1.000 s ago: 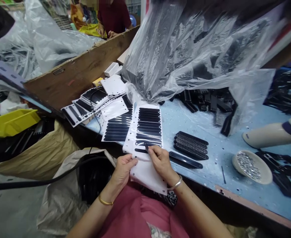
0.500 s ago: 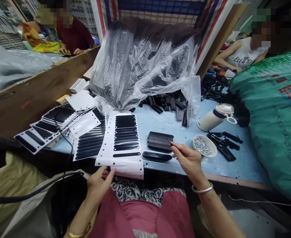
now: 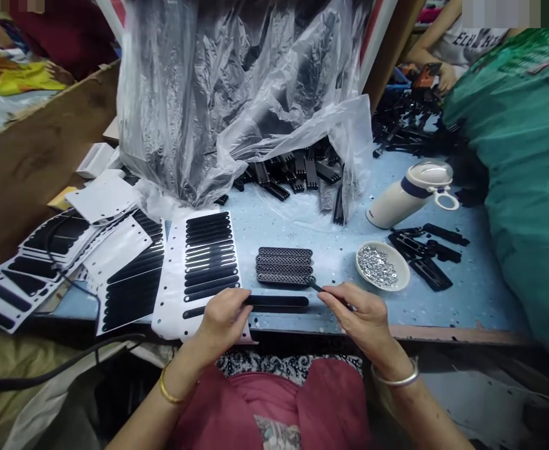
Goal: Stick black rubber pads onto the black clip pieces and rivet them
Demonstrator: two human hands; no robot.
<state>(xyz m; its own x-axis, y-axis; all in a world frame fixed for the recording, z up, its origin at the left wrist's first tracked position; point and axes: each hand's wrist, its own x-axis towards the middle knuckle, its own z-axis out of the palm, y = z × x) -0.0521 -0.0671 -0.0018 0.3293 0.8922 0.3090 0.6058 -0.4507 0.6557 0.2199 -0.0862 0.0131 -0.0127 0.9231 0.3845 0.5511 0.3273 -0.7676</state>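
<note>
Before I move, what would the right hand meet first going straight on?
Probably the mesh-patterned black strips, just past the thin dark piece in the right hand; depth is unclear.

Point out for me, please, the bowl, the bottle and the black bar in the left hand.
Bowl (image 3: 403,270): head view, bare inner wall at the right.
Bottle (image 3: 388,204): head view, pale body.
Black bar (image 3: 278,301): head view, middle of its visible length.

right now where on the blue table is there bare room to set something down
Nearly bare tabletop shows between the textured stack and the bowl, and between the loose black parts and the green sack. It is crowded at left, where strip sheets overlap, and by the plastic sheeting, where black pieces are heaped.
</note>
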